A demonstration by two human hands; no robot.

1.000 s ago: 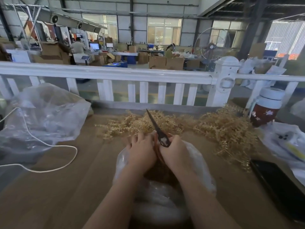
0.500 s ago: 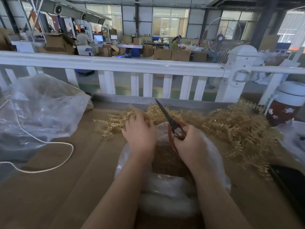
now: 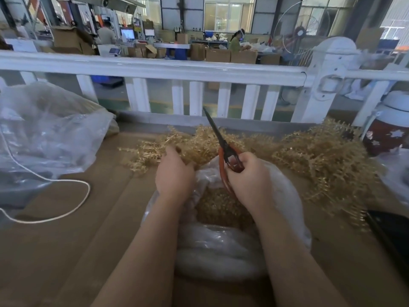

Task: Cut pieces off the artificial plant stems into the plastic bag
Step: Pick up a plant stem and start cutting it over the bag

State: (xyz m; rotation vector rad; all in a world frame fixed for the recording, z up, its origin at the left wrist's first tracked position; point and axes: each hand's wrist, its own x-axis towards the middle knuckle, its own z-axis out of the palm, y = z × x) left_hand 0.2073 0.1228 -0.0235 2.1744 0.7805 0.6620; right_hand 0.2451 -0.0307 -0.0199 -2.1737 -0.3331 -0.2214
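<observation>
Right hand (image 3: 249,176) is curled tight round the orange handles of the scissors (image 3: 221,142), blades together and pointing up and away over the pile. Left hand (image 3: 174,173) reaches forward, fingertips buried in the golden artificial plant stems (image 3: 199,145); whether it pinches one yet, I cannot tell. The stems lie just beyond both hands, strung left to right along the fence (image 3: 155,69), and the left hand is nearer. The plastic bag (image 3: 221,247) gapes directly beneath the wrists with cut pieces inside. Next, I'd say, a stem comes back over the bag.
</observation>
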